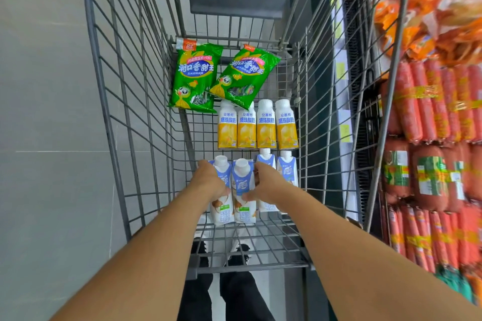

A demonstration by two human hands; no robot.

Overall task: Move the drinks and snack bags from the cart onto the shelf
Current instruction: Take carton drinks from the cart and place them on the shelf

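Inside the wire cart (122,101) lie two green snack bags (194,77) (243,75), several yellow yogurt bottles (257,125) in a row, and blue-and-white drink cartons nearer me. My left hand (208,181) grips the left side of one carton (221,206). My right hand (266,185) grips the right side of the carton beside it (243,190). The two cartons are pressed together between my hands. Two more cartons (288,167) lie to the right, partly hidden by my right hand.
A shelf on the right holds red sausages (430,101) and orange packs (443,2). The cart's grey wire sides rise on both sides. Grey tiled floor (44,112) is to the left. My dark trousers and shoes show below the cart.
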